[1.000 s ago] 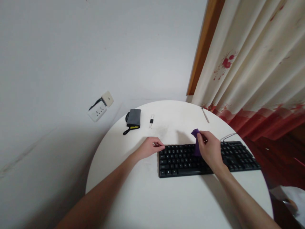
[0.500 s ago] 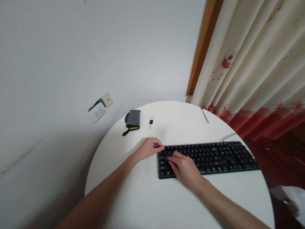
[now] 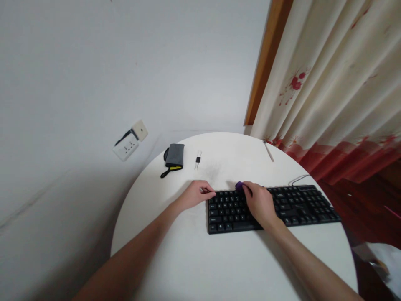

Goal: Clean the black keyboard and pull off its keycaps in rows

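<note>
A black computer keyboard lies flat on the round white table. At its upper left corner is my left hand, thumb and fingers closed on the edge. My right hand is over the upper middle keys, its fingers closed on a bunched purple cloth. The cloth shows beyond the fingertips at the keyboard's back edge; the rest of it is mostly hidden under the hand.
Behind my left hand lie a folded grey cloth with a black loop and a black binder clip. A thin brush-like stick lies at the far right edge. The keyboard cable runs off the table; wall and curtain stand behind.
My right hand has moved right and away from me with the purple cloth, from the left keys to the back edge. My left hand stays at the corner.
</note>
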{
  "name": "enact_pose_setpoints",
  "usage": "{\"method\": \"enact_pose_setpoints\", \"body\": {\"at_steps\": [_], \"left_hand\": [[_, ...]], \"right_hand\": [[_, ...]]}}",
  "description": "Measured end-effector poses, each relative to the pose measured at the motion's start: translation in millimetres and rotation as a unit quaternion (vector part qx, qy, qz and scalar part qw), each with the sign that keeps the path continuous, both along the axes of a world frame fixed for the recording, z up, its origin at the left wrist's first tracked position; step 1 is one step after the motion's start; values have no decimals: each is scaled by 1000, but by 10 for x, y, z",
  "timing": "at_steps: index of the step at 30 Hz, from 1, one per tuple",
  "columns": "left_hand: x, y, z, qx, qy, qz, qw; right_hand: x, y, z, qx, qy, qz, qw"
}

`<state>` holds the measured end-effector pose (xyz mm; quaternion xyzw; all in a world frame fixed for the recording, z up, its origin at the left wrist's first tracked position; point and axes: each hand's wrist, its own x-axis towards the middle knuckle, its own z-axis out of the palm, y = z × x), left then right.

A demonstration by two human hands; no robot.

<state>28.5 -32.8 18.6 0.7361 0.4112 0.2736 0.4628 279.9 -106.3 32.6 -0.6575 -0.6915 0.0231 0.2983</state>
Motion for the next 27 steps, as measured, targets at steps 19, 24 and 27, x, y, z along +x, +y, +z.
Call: {"method": "enact_pose_setpoints", "body": {"at_steps": [19,24,27], "left_hand": [[-3,7,7,6,15,3,1000],[-13,16,-19,1,7,0,1000],[-8,10,-12,-1,5,0,1000]], "right_hand": [[-121,78,79,-92,-89,95,987],[140,65,133,-110,-120,17,987],[165,36,143,-111,-120,-9,987]]}}
